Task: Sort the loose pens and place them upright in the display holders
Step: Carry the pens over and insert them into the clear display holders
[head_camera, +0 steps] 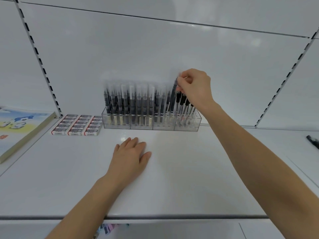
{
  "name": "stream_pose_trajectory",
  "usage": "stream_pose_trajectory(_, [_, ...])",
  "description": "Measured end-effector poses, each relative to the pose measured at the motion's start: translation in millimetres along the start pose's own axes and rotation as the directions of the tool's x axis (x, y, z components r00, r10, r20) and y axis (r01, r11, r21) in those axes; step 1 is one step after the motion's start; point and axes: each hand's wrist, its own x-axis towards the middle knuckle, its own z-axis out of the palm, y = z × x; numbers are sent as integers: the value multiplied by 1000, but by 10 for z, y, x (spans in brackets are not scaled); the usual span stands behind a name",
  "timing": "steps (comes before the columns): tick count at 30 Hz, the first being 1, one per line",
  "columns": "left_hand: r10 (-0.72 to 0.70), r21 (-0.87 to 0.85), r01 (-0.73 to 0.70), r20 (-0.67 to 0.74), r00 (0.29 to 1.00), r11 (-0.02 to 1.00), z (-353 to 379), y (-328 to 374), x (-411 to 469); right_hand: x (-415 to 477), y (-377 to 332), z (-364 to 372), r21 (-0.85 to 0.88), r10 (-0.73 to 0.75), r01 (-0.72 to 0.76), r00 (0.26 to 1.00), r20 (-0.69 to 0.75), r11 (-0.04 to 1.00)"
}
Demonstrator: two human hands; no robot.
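Observation:
A clear acrylic display holder with several compartments stands at the back of the white shelf, packed with upright dark pens under translucent caps. My right hand is above its right end and pinches the top of a dark pen that leans into the holder among the others. Black-gripped pens fill the rightmost compartment beneath that hand. My left hand lies flat on the shelf in front of the holder, fingers straight, holding nothing. One loose black pen lies at the far right edge.
Three rows of boxed erasers sit left of the holder. A book with a cartoon cover lies at the far left. The shelf's front edge runs across near me, with coloured items showing below it.

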Motion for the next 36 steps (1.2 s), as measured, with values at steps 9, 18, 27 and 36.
stream_pose_trajectory(9, [19, 33, -19, 4, 1000, 999, -18, 7, 6, -187, 184, 233, -84, 55, -45, 991, 124, 995])
stream_pose_trajectory(18, [26, 9, -26, 21, 999, 1000, -55, 0, -16, -470, 321, 63, -124, 114, -92, 976, 184, 988])
stream_pose_trajectory(27, [259, 36, -275, 242, 935, 961, -157, 554, -264, -1518, 1010, -1181, -470, 401, -316, 911, 92, 824])
stream_pose_trajectory(36, [498, -68, -497, 238, 834, 865, 342, 1733, -472, -2234, 1380, -2552, -509, 508, -492, 853, -119, 707])
